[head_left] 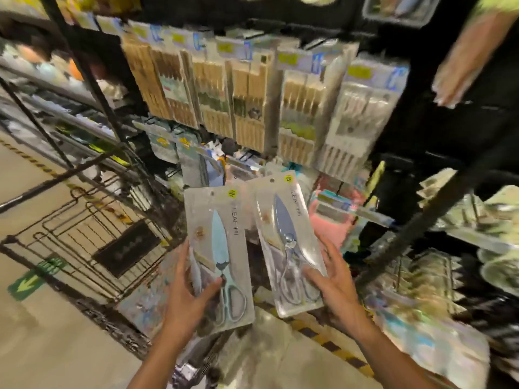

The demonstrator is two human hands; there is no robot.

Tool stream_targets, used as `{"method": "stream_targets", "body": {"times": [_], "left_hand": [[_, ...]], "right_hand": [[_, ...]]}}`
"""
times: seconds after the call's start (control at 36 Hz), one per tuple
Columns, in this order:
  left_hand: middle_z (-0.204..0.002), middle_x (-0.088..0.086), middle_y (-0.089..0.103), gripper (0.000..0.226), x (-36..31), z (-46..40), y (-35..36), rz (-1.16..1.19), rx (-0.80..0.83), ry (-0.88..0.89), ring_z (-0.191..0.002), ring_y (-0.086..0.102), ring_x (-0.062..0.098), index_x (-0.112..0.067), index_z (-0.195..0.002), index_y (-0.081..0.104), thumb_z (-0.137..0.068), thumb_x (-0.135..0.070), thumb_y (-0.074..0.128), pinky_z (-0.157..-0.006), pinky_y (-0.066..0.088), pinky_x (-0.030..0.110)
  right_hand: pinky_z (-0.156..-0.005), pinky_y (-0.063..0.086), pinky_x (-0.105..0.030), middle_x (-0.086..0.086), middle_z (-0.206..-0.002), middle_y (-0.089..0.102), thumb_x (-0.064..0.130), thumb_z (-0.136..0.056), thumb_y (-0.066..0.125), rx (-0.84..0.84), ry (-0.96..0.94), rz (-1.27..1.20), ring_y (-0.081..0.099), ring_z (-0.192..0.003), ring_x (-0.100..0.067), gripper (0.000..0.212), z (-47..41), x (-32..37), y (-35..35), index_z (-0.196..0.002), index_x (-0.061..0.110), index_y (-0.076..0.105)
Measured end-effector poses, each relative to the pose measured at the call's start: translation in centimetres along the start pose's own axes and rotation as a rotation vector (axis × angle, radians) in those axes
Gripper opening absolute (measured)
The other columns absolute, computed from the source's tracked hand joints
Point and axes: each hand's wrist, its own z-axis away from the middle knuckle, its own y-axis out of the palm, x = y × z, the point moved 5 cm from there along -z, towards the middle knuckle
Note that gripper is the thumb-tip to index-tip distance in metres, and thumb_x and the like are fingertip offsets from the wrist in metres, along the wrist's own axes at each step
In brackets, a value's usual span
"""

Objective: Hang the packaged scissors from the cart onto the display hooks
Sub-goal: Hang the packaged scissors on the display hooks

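Clear plastic blister pack of pale-blue-bladed scissors (220,255) sits upright in the left hand (186,290), thumb pinching its front near the handles, fingers curled behind its left edge. Just right of that pack, a second clear pack with grey-blue-bladed scissors (289,245) tilts slightly; the right hand (335,279) grips its lower right edge, thumb across the front. Above the blue pack hang blurred rows of wooden utensil packages (247,88). Left of it stands a black wire cart (92,220).
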Motion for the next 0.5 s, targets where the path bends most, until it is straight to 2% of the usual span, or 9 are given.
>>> {"method": "stream_targets", "body": {"times": [0.06, 0.11, 0.19, 0.28, 0.31, 0.33, 0.36, 0.42, 0.5], "left_hand": [[-0.157, -0.018, 0.035, 0.099, -1.7, 1.0, 3.0, -0.008, 0.037, 0.064, -0.143, 0.04, 0.014, -0.064, -0.146, 0.025, -0.074, -0.029, 0.085, -0.112, 0.041, 0.055], [-0.156, -0.02, 0.036, 0.098, -2.7, 2.1, 6.0, -0.01, 0.083, 0.108, -0.142, 0.041, 0.011, -0.055, -0.151, 0.026, -0.078, -0.023, 0.084, -0.113, 0.041, 0.052], [-0.154, -0.021, 0.042, 0.099, -4.3, 4.8, 11.0, 0.04, 0.181, 0.161, -0.14, 0.045, 0.009, -0.056, -0.15, 0.027, -0.082, -0.01, 0.082, -0.11, 0.045, 0.047], [-0.135, -0.043, 0.051, 0.096, -6.2, 8.0, 16.1, 0.048, 0.243, 0.199, -0.126, 0.052, -0.01, -0.054, -0.146, 0.03, -0.084, 0.002, 0.077, -0.098, 0.053, 0.021], [-0.127, -0.047, 0.053, 0.095, -6.7, 9.1, 17.8, 0.064, 0.27, 0.187, -0.12, 0.054, -0.015, -0.054, -0.143, 0.031, -0.084, 0.005, 0.075, -0.095, 0.053, 0.017], [-0.129, -0.043, 0.055, 0.096, -7.1, 10.0, 19.3, 0.068, 0.296, 0.176, -0.122, 0.055, -0.011, -0.055, -0.143, 0.032, -0.083, 0.005, 0.076, -0.1, 0.053, 0.023], [-0.139, -0.032, 0.054, 0.098, -7.4, 11.0, 20.7, 0.05, 0.318, 0.181, -0.129, 0.054, -0.001, -0.055, -0.146, 0.032, -0.081, 0.001, 0.08, -0.107, 0.05, 0.035], [-0.153, -0.017, 0.045, 0.101, -8.1, 12.7, 23.5, 0.029, 0.368, 0.196, -0.14, 0.047, 0.015, -0.053, -0.15, 0.029, -0.075, -0.017, 0.087, -0.114, 0.041, 0.052], [-0.155, -0.013, 0.044, 0.101, -9.4, 15.4, 27.7, 0.063, 0.452, 0.176, -0.141, 0.046, 0.018, -0.06, -0.147, 0.029, -0.07, -0.025, 0.084, -0.114, 0.039, 0.055]], "right_hand": [[-0.092, 0.055, -0.022, 0.017, -0.145, 0.055, -0.002, -0.093, 0.066, -0.049, -0.022, -0.006, 0.058, -0.128, -0.005, 0.069, 1.9, 0.7, -3.4, -0.149, 0.03, 0.043], [-0.097, 0.055, -0.027, 0.016, -0.147, 0.054, -0.002, -0.093, 0.066, -0.096, -0.045, 0.0, 0.057, -0.131, -0.007, 0.071, 4.0, 1.3, -6.7, -0.151, 0.029, 0.04], [-0.093, 0.055, -0.022, 0.023, -0.135, 0.062, -0.005, -0.092, 0.065, -0.173, -0.07, 0.023, 0.062, -0.124, -0.005, 0.071, 7.6, 2.2, -12.0, -0.15, 0.027, 0.04], [-0.088, 0.054, -0.017, 0.028, -0.131, 0.062, -0.005, -0.091, 0.066, -0.244, -0.1, 0.025, 0.061, -0.122, -0.001, 0.071, 11.3, 3.0, -17.2, -0.149, 0.027, 0.041], [-0.09, 0.054, -0.018, 0.028, -0.134, 0.06, -0.004, -0.091, 0.067, -0.266, -0.104, 0.032, 0.06, -0.124, -0.001, 0.071, 12.6, 3.2, -18.9, -0.15, 0.027, 0.041], [-0.092, 0.055, -0.02, 0.028, -0.136, 0.058, -0.002, -0.092, 0.067, -0.285, -0.106, 0.035, 0.059, -0.125, -0.001, 0.071, 13.9, 3.3, -20.5, -0.15, 0.028, 0.041], [-0.094, 0.055, -0.021, 0.029, -0.137, 0.057, -0.001, -0.092, 0.067, -0.305, -0.105, 0.039, 0.058, -0.126, 0.0, 0.071, 15.2, 3.4, -22.1, -0.151, 0.029, 0.04], [-0.096, 0.054, -0.022, 0.03, -0.136, 0.057, 0.001, -0.092, 0.068, -0.355, -0.119, 0.059, 0.058, -0.126, 0.001, 0.071, 17.7, 3.8, -25.2, -0.15, 0.032, 0.04], [-0.097, 0.053, -0.02, 0.021, -0.143, 0.055, 0.002, -0.093, 0.068, -0.431, -0.147, 0.077, 0.056, -0.129, -0.003, 0.071, 21.3, 4.3, -29.5, -0.151, 0.03, 0.04]]}}
